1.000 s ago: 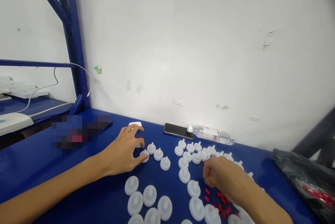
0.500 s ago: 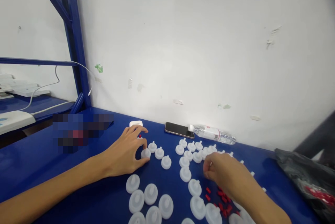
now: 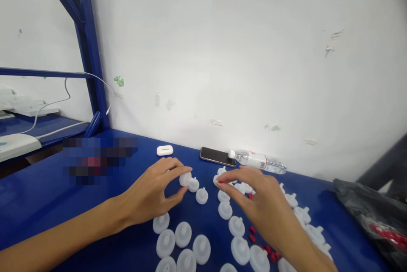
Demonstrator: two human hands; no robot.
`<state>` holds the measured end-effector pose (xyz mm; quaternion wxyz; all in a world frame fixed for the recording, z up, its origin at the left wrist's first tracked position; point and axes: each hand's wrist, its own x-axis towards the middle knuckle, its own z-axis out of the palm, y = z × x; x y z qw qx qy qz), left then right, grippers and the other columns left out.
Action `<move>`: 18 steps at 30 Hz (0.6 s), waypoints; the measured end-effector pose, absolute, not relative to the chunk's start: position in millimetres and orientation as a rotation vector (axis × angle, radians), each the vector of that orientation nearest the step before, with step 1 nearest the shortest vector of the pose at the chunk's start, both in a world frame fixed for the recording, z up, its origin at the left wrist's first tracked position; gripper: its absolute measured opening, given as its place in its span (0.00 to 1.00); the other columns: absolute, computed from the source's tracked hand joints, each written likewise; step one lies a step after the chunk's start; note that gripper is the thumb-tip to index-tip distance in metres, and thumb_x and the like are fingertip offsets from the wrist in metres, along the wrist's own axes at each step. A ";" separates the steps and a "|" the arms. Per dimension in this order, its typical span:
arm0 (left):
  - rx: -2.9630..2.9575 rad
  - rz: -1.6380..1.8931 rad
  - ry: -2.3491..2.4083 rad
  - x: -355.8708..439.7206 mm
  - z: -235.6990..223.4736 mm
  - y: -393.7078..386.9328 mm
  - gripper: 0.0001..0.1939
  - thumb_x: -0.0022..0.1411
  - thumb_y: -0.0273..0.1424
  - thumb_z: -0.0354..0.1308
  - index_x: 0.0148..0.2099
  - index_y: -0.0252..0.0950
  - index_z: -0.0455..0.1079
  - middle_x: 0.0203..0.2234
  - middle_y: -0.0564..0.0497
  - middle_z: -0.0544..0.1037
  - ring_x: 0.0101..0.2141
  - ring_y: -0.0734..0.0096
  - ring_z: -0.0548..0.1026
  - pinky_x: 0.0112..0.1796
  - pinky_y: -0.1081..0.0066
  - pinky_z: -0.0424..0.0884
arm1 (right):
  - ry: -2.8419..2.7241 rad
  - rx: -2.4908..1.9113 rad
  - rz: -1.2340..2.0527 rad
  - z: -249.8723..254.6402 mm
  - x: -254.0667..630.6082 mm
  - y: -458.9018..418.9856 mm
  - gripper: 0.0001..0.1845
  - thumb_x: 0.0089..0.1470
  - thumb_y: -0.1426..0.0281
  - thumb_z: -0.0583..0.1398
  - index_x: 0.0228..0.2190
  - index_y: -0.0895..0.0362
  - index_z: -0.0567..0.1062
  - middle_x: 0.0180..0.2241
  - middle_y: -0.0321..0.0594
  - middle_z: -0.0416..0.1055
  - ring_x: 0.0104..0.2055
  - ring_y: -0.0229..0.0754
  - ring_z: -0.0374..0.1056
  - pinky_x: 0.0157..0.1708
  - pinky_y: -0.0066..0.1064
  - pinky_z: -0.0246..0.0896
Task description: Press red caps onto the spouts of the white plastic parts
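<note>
My left hand (image 3: 159, 187) has its thumb and index finger closed around a translucent white nozzle cap (image 3: 185, 179). Close to its right stand two more caps of this kind, including one white cap (image 3: 202, 196) with its nozzle upward. My right hand (image 3: 254, 191) pinches a small red piece (image 3: 219, 182), mostly covered by the fingertips. It is held above the right-hand group of white caps (image 3: 225, 210). Loose red pieces (image 3: 272, 256) lie on the blue table under my right forearm, which hides part of them.
Several larger white caps (image 3: 183, 234) stand at the near middle. Along the wall are a white case (image 3: 164, 150), a phone (image 3: 216, 156) and a plastic bottle (image 3: 256, 160). A dark bag (image 3: 372, 217) with red pieces sits at the right. A blue post (image 3: 90, 43) rises at the left.
My right hand has moved left from above the red pieces, now with one in its fingertips. My left hand has shifted slightly right and toward me, uncovering the white case.
</note>
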<state>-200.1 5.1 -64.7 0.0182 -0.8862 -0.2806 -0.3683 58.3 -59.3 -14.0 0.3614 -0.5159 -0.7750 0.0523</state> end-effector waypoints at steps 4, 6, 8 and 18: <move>-2.771 -1.153 -0.741 -195.5 -63.2 -6.2 0.17 0.68 0.27 0.59 0.58 0.38 0.68 0.42 0.48 0.77 0.41 0.64 0.75 0.46 0.60 0.72 | -2.033 -1.141 0.141 -22.5 41.8 -61.6 0.06 0.60 0.72 0.66 0.36 0.47 0.80 0.35 0.27 0.83 0.37 0.42 0.78 0.60 0.46 0.59; -2.779 -1.164 -0.722 -194.1 -62.7 -9.9 0.17 0.67 0.27 0.60 0.57 0.39 0.68 0.42 0.49 0.77 0.41 0.65 0.75 0.48 0.59 0.71 | -2.037 -1.105 0.150 -27.1 37.1 -61.4 0.08 0.58 0.74 0.67 0.36 0.47 0.80 0.35 0.26 0.82 0.35 0.40 0.77 0.60 0.46 0.58; -2.772 -1.202 -0.697 -193.5 -63.2 -11.4 0.17 0.67 0.26 0.60 0.57 0.39 0.68 0.42 0.49 0.78 0.41 0.65 0.76 0.49 0.60 0.71 | -2.032 -1.088 0.150 -30.1 35.4 -60.7 0.09 0.57 0.75 0.68 0.35 0.48 0.80 0.34 0.26 0.82 0.35 0.39 0.78 0.60 0.46 0.57; -3.013 -1.299 -0.872 -192.3 -68.2 -9.9 0.20 0.70 0.32 0.60 0.62 0.47 0.64 0.46 0.54 0.81 0.42 0.69 0.80 0.46 0.69 0.75 | -1.987 -1.011 0.164 -26.2 35.2 -62.5 0.09 0.58 0.75 0.68 0.37 0.47 0.80 0.34 0.25 0.81 0.35 0.38 0.75 0.47 0.37 0.63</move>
